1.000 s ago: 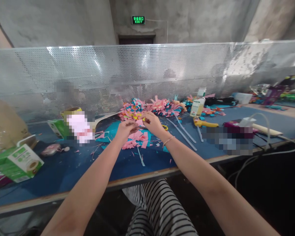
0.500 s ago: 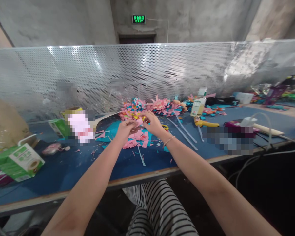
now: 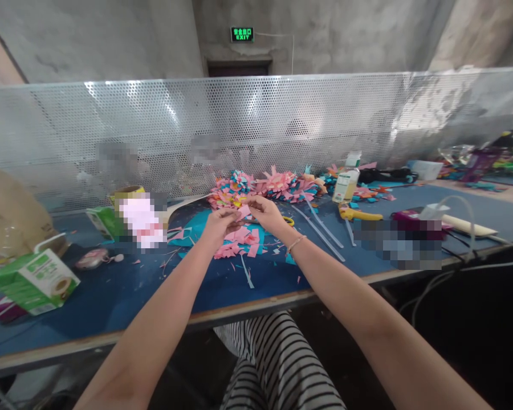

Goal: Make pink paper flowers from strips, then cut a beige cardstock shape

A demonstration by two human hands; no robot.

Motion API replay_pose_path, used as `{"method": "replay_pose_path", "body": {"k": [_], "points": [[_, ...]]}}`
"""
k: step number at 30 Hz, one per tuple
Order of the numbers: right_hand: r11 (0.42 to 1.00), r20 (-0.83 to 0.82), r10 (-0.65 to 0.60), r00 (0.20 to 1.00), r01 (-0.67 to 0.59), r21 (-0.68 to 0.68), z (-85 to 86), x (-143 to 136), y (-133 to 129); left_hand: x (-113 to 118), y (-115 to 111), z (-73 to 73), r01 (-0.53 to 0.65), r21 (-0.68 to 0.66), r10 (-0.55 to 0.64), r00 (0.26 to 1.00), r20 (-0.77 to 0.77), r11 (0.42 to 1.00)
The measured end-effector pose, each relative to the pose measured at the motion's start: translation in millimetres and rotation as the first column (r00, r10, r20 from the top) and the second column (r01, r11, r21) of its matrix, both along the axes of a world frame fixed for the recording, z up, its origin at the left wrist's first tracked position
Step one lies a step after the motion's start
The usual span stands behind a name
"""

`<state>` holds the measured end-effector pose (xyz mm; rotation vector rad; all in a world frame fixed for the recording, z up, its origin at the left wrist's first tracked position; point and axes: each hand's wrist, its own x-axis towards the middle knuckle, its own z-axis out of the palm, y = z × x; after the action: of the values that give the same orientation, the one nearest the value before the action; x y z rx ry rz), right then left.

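Between my two hands is a small pink piece (image 3: 244, 212), which looks like felt or paper. My left hand (image 3: 226, 221) pinches its left side. The fingers of my right hand (image 3: 260, 212) are closed on its right side. Below my hands, pink strips (image 3: 239, 242) lie in a pile on a teal sheet (image 3: 199, 228). Just behind are pink, blue and yellow fringed clusters (image 3: 277, 182). Yellow scissor handles (image 3: 288, 221) show to the right of my right hand.
A yellow glue gun (image 3: 361, 214), glue sticks (image 3: 318, 230) and a bottle (image 3: 346, 183) are on the right. On the left are a green carton (image 3: 34, 282), a tape measure (image 3: 93, 259) and a brown bag (image 3: 15, 210). A perforated metal screen (image 3: 154, 125) stands behind.
My right hand has come closer to the pink piece, and its fingers have closed on it. My left hand stays nearly in place, still holding the piece.
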<state>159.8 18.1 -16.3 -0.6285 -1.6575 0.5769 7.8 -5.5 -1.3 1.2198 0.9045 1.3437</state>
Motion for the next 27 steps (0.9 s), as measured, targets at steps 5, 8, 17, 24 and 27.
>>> {"method": "replay_pose_path", "body": {"k": [5, 8, 17, 24, 27], "points": [[0.984, 0.080, -0.131, 0.988, 0.119, 0.134, 2.5, 3.0, -2.6, -0.7, 0.1, -0.1, 0.008, 0.017, -0.009, 0.999, 0.039, 1.000], [0.972, 0.104, -0.179, 0.978, 0.159, 0.172, 3.2, 4.7, -3.7, -0.4, -0.3, 0.1, 0.017, 0.005, -0.017, 0.998, 0.056, 1.000], [0.973, 0.122, -0.147, 0.982, 0.121, 0.198, 3.9, 2.2, -7.2, -0.5, -0.7, 0.4, 0.024, 0.000, -0.024, 0.996, 0.085, 1.000], [0.955, 0.138, -0.195, 0.971, 0.156, 0.251, 3.9, 0.1, -10.3, 2.3, -3.2, 0.3, 0.029, 0.015, -0.030, 0.998, 0.061, 0.999], [0.952, 0.121, -0.208, 0.971, 0.172, 0.254, 3.9, -1.5, -12.1, 3.2, -3.3, -0.8, 0.025, 0.027, -0.027, 0.998, 0.061, 0.999]]}}
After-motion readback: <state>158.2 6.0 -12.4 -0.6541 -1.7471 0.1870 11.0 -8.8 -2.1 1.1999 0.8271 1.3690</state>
